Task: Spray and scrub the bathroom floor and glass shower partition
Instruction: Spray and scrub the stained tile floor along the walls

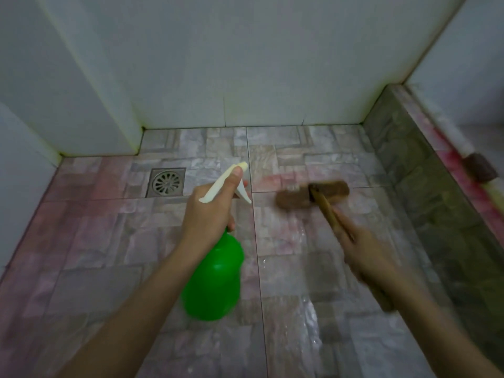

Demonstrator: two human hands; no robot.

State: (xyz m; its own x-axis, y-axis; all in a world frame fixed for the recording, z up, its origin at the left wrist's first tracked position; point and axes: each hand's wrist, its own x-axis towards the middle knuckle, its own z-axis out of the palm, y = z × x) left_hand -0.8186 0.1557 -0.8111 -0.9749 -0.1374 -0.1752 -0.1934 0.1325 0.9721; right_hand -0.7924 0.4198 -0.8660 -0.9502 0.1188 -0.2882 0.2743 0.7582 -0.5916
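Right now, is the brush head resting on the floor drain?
No, the brush head sits on tiles well right of the floor drain, beyond the spray bottle.

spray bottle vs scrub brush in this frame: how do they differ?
The spray bottle is bright green with a cream trigger head; the scrub brush is brown with a wooden handle. The bottle hangs off the floor in the left hand; the brush head is down at the tiles, held by the right hand. The bottle looks fairly sharp; the brush is motion-blurred. Both are gripped, one per hand, over the tiled floor.
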